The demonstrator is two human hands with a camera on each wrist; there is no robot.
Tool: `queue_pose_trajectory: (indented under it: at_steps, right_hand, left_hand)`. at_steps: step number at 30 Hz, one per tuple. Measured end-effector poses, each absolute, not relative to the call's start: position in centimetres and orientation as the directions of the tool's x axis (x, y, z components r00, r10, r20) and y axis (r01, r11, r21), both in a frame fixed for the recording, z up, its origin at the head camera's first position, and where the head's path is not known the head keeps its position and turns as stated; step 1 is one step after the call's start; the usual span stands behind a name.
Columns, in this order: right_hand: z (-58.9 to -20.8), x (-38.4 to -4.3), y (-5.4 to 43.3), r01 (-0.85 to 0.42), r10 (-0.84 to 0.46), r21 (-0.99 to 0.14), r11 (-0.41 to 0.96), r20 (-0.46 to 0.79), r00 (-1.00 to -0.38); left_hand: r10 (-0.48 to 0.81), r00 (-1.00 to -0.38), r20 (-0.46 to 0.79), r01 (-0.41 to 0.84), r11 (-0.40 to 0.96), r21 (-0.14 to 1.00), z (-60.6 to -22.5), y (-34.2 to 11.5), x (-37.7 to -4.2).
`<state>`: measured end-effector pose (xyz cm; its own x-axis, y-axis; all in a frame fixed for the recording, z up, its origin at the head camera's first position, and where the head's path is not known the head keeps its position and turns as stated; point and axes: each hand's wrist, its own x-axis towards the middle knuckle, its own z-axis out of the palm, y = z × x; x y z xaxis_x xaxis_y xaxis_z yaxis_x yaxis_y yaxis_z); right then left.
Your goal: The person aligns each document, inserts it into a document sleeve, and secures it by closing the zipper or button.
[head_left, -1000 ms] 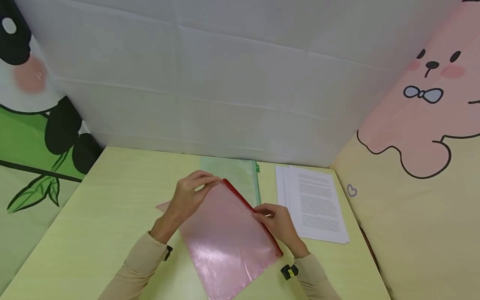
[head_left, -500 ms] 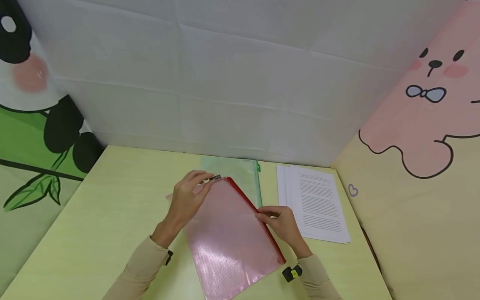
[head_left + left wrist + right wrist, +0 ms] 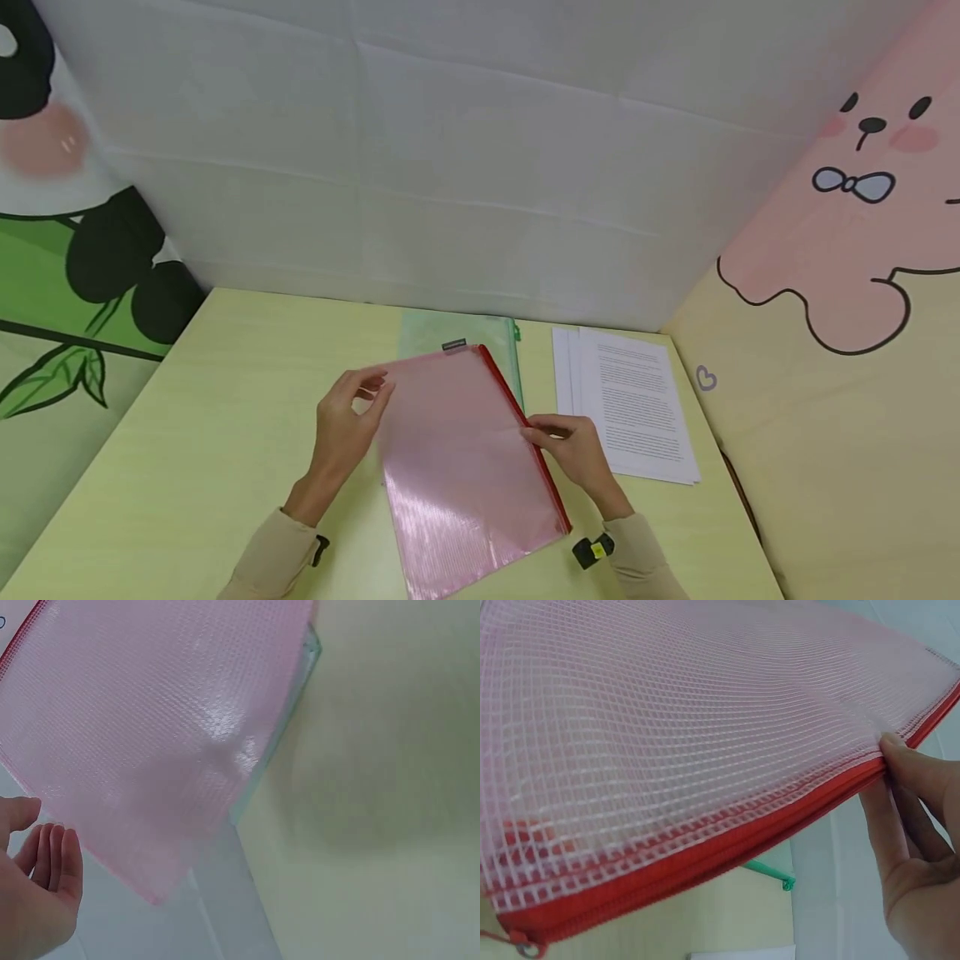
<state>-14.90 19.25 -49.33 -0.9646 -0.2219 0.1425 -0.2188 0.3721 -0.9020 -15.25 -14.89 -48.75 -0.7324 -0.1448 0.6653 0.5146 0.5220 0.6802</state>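
Observation:
A pink translucent mesh zipper pouch [image 3: 457,467] is raised over the table, tilted, its red zipper [image 3: 551,492] running down the right side. My right hand [image 3: 573,450] pinches the zipper edge about midway; in the right wrist view the thumb [image 3: 919,769] lies on the mesh and the fingers go behind. My left hand [image 3: 345,425] is at the pouch's upper left edge. In the left wrist view its thumb and fingers [image 3: 71,862] stand apart, fingertips right at the edge and gripping nothing. A small dark tag [image 3: 453,344] sticks out at the top edge near the zipper end.
A green zipper pouch [image 3: 427,329] lies at the back of the table, partly hidden behind the pink one. Printed paper sheets [image 3: 637,404] are stacked at the right. A pale wall [image 3: 450,167] closes off the back, with decorated panels at both sides.
My left hand has let go of the top corner by the zipper and moved left and down along the edge, uncovering the dark tag. The pouch has turned more upright; my right hand keeps its pinch.

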Motion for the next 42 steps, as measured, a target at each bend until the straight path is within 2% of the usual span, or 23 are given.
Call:
queue_pose_trajectory:
  at_steps: [3,6,12,16,21,30,37,42]
  right_hand:
    - [-49.4,-14.8,19.6,-0.224,-0.219,-0.904,0.364,0.150,-0.964]
    - [-50.1,-14.8,20.1,-0.227,-0.211,-0.910,0.347,0.160,-0.964]
    - [-51.0,-14.6,20.6,-0.233,-0.182,-0.925,0.301,0.184,-0.966]
    - [-51.1,-14.5,20.8,-0.223,-0.179,-0.938,0.264,0.180,-0.967]
    - [-51.3,-14.3,20.9,-0.192,-0.163,-0.953,0.234,0.156,-0.974]
    - [-52.1,-14.1,20.7,-0.078,-0.096,-0.976,0.203,0.059,-0.994]
    - [-52.9,-14.1,20.3,-0.039,-0.077,-0.981,0.192,0.024,-0.997]
    - [-53.0,-13.9,19.6,-0.035,-0.057,-0.971,0.238,0.022,-0.998]
  left_hand:
    - [-0.171,-0.750,0.639,0.477,0.530,0.702,-50.0,-15.2,-14.8]
    - [-0.202,-0.794,0.574,0.396,0.543,0.740,-51.2,-15.5,-14.1]
    - [-0.217,-0.945,0.243,0.103,0.508,0.855,-53.2,-15.9,-13.1]
    - [-0.147,-0.984,0.103,0.011,0.525,0.851,-54.2,-15.9,-13.0]
    - [-0.110,-0.991,0.071,0.007,0.498,0.867,-54.7,-15.6,-13.1]
    - [-0.133,-0.991,0.003,-0.051,0.403,0.914,-54.4,-15.5,-13.5]
    - [-0.142,-0.990,0.007,-0.048,0.380,0.924,-53.8,-15.8,-13.8]
    - [-0.144,-0.989,0.016,-0.041,0.391,0.919,-53.4,-15.9,-14.0]
